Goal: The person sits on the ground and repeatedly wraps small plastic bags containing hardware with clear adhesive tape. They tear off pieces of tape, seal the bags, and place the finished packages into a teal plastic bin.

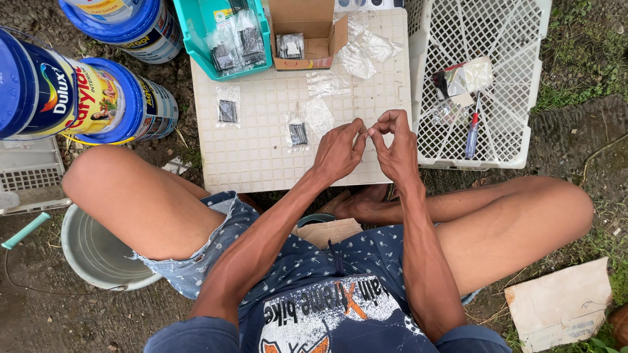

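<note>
Overhead view of a seated person working above a white gridded board [261, 163], with a white lattice crate [510, 131] to the right holding a screwdriver [471, 134], and a teal bin [196, 39] and open cardboard box [307, 33] at the far edge. Both forearms converge, wrists bent inward, so the left hand [337, 151] and right hand [398, 145] meet fingertip to fingertip over the board's near right corner (fingers pinched; any item between them is too small to tell). Small clear bags [298, 133] of dark parts lie just left of the hands.
</note>
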